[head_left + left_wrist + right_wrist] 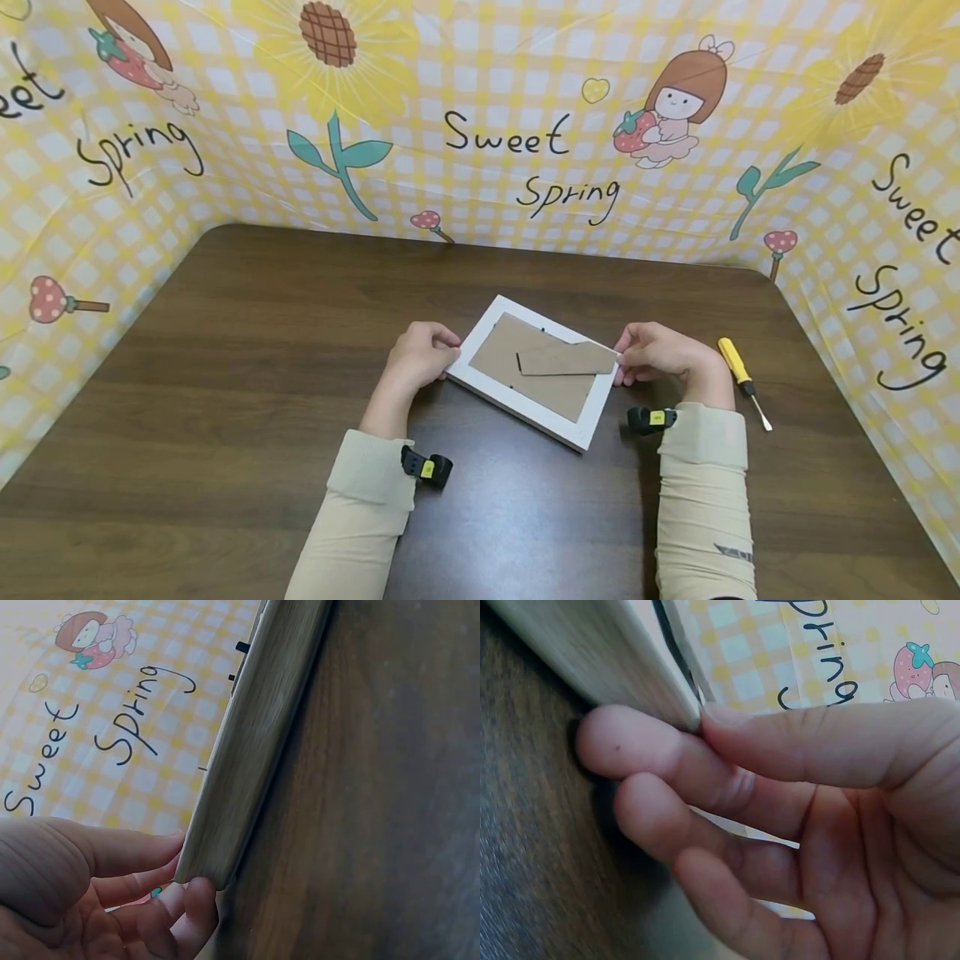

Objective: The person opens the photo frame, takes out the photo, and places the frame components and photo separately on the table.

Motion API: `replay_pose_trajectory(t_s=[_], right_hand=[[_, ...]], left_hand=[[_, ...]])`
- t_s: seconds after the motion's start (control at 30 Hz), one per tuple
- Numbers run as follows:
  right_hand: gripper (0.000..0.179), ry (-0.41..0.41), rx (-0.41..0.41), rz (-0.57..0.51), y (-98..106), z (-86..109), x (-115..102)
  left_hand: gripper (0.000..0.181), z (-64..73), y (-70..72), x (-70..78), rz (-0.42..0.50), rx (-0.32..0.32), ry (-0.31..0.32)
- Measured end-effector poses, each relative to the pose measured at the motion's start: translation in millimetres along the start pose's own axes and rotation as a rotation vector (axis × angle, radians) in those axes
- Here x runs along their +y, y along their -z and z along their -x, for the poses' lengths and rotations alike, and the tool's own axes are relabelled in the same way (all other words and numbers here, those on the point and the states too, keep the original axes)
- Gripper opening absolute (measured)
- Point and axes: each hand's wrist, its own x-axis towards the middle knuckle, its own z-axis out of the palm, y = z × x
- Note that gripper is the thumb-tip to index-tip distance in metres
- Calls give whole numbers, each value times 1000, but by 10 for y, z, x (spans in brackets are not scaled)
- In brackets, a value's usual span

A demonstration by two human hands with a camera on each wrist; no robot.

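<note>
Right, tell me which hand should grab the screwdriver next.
Right. The screwdriver lies on the table just beyond the right hand, which pinches the picture frame at its corner. The left hand grips the frame's far side.

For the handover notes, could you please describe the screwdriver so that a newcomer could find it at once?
On the dark wooden table, look just right of the right hand gripping the white picture frame. The screwdriver lies there untouched, the only tool, with a yellow handle.
</note>
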Motion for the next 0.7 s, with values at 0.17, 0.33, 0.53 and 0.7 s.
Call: replay_pose_trajectory(t_s=[0.17, 0.33, 0.53, 0.7], right_hand=[[14, -21, -27, 9, 11, 13, 11], [14, -20, -42, 35, 10, 21, 3], [13, -4, -52, 83, -4, 41, -16], [10, -1, -83, 106, -17, 56, -34]], left_hand=[[21, -7, 3, -16, 13, 33, -23], [21, -20, 5, -49, 19, 51, -41], [22, -42, 3, -63, 26, 78, -46], [22, -54, -6, -71, 40, 100, -45]])
